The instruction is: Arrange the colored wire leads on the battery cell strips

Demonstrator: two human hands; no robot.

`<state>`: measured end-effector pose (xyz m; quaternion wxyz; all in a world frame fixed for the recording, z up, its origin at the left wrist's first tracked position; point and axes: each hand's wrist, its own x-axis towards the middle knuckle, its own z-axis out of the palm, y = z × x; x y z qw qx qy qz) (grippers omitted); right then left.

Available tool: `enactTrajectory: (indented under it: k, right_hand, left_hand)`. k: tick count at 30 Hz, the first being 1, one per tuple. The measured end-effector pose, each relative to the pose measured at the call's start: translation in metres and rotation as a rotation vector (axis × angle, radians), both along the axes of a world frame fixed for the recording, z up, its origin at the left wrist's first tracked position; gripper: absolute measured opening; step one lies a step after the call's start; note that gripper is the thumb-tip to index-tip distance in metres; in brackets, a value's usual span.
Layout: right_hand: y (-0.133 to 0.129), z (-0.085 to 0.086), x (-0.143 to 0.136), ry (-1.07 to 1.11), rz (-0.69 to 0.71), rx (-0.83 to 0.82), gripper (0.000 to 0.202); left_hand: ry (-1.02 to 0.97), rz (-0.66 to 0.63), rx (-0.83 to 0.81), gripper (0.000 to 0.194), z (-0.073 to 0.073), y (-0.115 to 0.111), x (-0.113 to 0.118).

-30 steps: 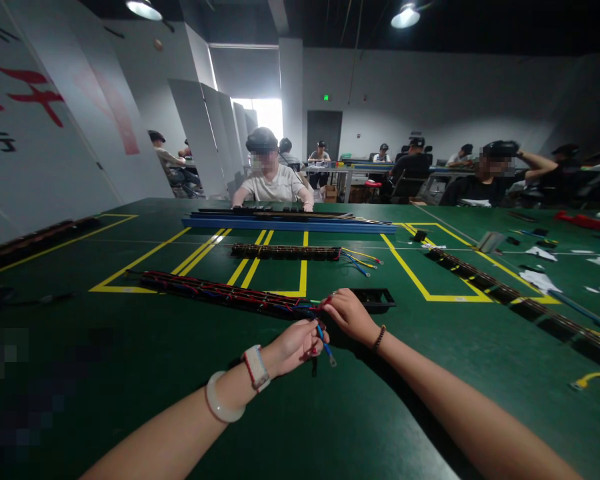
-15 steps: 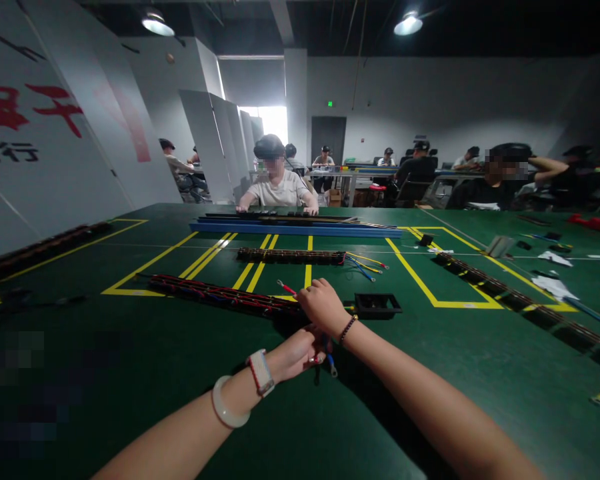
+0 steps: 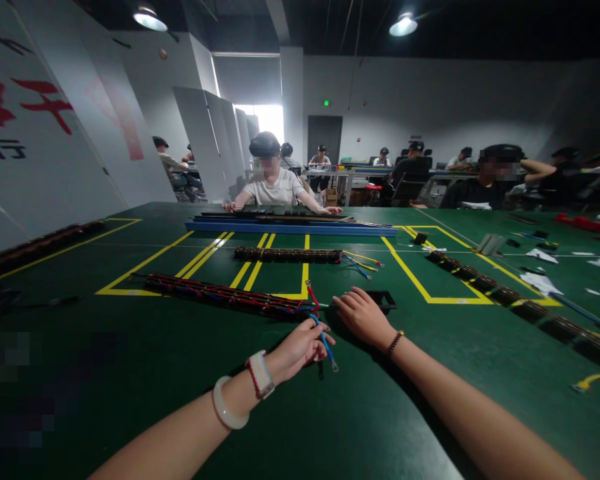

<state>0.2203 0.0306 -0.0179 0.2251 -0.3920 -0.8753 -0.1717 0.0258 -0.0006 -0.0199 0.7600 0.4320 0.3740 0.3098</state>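
Observation:
A long wire harness (image 3: 225, 297) with red, blue and black wires lies across the green table in front of me. At its right end, my left hand (image 3: 300, 348) pinches a blue cable (image 3: 324, 335) whose ring terminal hangs toward me. A red cable (image 3: 311, 293) with a ring terminal sticks up from the same end. Further right, my right hand (image 3: 364, 316) lies with its fingers stretched out over the table, at the near side of a black rectangular frame (image 3: 391, 301). The hand partly covers this frame. Whether the fingers touch it, I cannot tell.
Beyond lies a shorter harness (image 3: 287, 255) with yellow and blue leads. A blue rail (image 3: 290, 228) stands before a seated person (image 3: 275, 183). At right run another long harness (image 3: 510, 293), a yellow cable (image 3: 595, 380) and paper scraps (image 3: 539, 280). Yellow tape (image 3: 435, 300) marks the table.
My right hand has let go of the red cable and moved right, its fingers opening out. The red cable now points upward. My left hand stays at the blue cable.

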Motion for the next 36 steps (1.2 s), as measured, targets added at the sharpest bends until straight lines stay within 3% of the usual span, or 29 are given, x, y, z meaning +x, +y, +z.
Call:
enactTrajectory:
  k: [4,12,17,21,24,30,33,36]
  right_hand:
    - [0.006,-0.009,0.006,0.011,-0.032,-0.044,0.024]
    - [0.008,-0.007,0.003,0.01,-0.055,-0.074,0.021]
    - [0.008,-0.007,0.004,0.027,-0.054,-0.093,0.022]
    - [0.006,-0.004,0.001,0.102,-0.038,-0.096,0.025]
    - [-0.001,0.005,-0.008,0.251,0.026,-0.135,0.043]
    - [-0.028,0.035,-0.043,0.5,0.302,-0.435,0.074]
    - [-0.037,0.045,-0.052,0.571,0.329,-0.495,0.071]
    - [-0.034,0.053,-0.047,0.635,0.191,-0.461,0.041]
  left_hand:
    - [0.143,-0.052,0.081,0.02,0.005,0.003,-0.004]
    - [0.496,-0.173,0.287,0.031,0.01,0.017,-0.018]
    - [0.586,-0.206,0.379,0.029,0.015,0.025,-0.025]
    - [0.55,-0.234,0.308,0.026,0.018,0.024,-0.025]
    - [0.398,-0.251,0.149,0.027,0.014,0.021,-0.02]
    - [0.224,-0.216,0.072,0.02,0.005,0.02,-0.018]
    - [0.183,-0.223,0.072,0.024,0.004,0.02,-0.021]
    - [0.183,-0.228,0.065,0.027,0.004,0.021,-0.022]
